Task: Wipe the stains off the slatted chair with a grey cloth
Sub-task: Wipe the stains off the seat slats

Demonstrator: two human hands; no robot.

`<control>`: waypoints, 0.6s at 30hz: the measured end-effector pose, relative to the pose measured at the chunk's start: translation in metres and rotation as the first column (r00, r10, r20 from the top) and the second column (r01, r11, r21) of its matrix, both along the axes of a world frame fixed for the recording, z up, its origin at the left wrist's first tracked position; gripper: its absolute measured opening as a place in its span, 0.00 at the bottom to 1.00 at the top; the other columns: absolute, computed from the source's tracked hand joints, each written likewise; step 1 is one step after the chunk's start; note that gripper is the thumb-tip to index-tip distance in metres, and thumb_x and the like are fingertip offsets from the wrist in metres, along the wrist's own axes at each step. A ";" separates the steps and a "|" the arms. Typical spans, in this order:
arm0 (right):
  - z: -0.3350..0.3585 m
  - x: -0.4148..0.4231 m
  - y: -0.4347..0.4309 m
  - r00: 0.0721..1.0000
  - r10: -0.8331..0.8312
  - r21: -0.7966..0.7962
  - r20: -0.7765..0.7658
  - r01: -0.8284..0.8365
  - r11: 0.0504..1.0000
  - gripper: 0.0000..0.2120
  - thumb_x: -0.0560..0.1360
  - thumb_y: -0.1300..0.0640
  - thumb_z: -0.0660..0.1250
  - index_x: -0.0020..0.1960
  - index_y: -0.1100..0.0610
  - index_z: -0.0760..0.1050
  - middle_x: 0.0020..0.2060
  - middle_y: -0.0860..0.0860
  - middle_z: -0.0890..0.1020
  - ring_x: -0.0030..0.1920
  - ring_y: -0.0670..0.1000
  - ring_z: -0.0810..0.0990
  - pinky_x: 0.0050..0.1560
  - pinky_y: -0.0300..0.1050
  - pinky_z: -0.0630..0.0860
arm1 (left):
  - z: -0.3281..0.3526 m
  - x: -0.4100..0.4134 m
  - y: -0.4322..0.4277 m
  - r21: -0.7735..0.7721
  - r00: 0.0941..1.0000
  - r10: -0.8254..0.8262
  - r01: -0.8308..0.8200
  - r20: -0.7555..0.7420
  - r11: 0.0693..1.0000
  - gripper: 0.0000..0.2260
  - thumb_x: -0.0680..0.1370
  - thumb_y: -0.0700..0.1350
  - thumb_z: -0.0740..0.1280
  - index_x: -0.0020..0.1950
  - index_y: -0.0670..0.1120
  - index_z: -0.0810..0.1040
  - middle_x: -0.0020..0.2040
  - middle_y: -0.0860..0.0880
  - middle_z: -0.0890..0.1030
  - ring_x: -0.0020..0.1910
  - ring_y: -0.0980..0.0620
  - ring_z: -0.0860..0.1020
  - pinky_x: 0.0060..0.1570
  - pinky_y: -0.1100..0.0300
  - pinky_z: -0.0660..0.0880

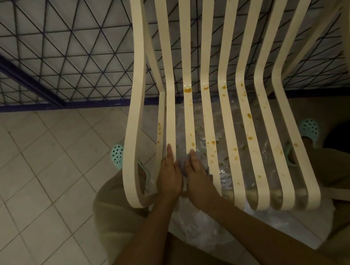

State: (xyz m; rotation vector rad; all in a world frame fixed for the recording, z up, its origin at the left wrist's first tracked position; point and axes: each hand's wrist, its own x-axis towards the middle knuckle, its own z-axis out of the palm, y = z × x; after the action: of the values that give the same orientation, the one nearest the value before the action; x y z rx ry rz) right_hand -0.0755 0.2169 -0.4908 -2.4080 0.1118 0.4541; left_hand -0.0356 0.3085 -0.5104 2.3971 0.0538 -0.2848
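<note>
A cream slatted chair [245,101] fills the middle and right of the view, its seat slats dotted with orange-brown stains [249,116]. My left hand [169,175] lies on a left seat slat with fingers straight. My right hand [196,175] sits right beside it on the neighbouring slat. A grey cloth [183,162] shows between the two hands, mostly hidden, and I cannot tell which hand holds it.
Clear plastic sheeting [209,226] covers the tiled floor [26,182] under the chair. A dark metal mesh fence [49,49] runs behind the chair. My feet in mint clogs [117,154] stand at either side of the seat.
</note>
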 end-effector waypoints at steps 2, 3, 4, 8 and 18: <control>-0.003 0.006 -0.001 1.000 0.013 -0.013 -0.015 -0.013 1.000 0.42 0.77 0.63 0.66 0.78 0.58 0.39 0.77 0.55 0.36 0.78 0.57 0.44 0.75 0.53 0.58 | -0.005 0.003 0.000 0.037 1.000 -0.011 0.010 0.022 0.999 0.24 0.84 0.49 0.52 0.79 0.51 0.48 0.70 0.44 0.70 0.66 0.48 0.72 0.63 0.53 0.71; -0.008 0.006 -0.001 1.000 0.017 0.018 -0.006 -0.017 1.000 0.41 0.77 0.64 0.65 0.78 0.59 0.40 0.77 0.56 0.36 0.78 0.58 0.46 0.75 0.53 0.60 | -0.007 0.003 0.001 0.043 1.000 0.006 -0.007 0.027 0.999 0.24 0.84 0.50 0.52 0.79 0.52 0.48 0.70 0.45 0.71 0.64 0.48 0.73 0.61 0.54 0.72; -0.009 0.002 -0.003 1.000 0.012 0.057 0.009 -0.013 0.998 0.39 0.78 0.65 0.64 0.79 0.58 0.41 0.78 0.56 0.38 0.78 0.58 0.50 0.73 0.52 0.62 | -0.008 0.001 0.001 0.053 0.999 0.022 -0.024 0.028 0.998 0.24 0.84 0.50 0.52 0.79 0.53 0.49 0.69 0.45 0.72 0.63 0.48 0.75 0.58 0.56 0.73; -0.009 -0.012 0.000 0.987 -0.114 0.176 0.114 0.093 0.980 0.34 0.79 0.69 0.59 0.78 0.53 0.47 0.76 0.56 0.35 0.76 0.58 0.57 0.65 0.40 0.68 | -0.005 0.005 0.004 0.046 0.994 0.091 -0.094 0.062 0.994 0.23 0.84 0.49 0.52 0.79 0.54 0.51 0.63 0.45 0.76 0.54 0.49 0.78 0.46 0.61 0.70; -0.013 -0.016 0.013 0.983 -0.128 0.062 0.129 0.121 0.991 0.21 0.83 0.58 0.54 0.76 0.55 0.59 0.64 0.58 0.71 0.60 0.53 0.75 0.57 0.35 0.71 | -0.012 0.003 0.005 -0.096 0.985 0.147 -0.139 0.087 0.986 0.21 0.84 0.51 0.52 0.78 0.56 0.56 0.61 0.47 0.78 0.55 0.50 0.78 0.50 0.62 0.71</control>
State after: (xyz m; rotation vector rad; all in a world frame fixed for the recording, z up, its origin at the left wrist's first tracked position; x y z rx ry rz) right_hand -0.0918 0.2295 -0.5042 -2.3541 0.1883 0.2361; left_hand -0.0323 0.3131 -0.5224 2.3009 0.1662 -0.1046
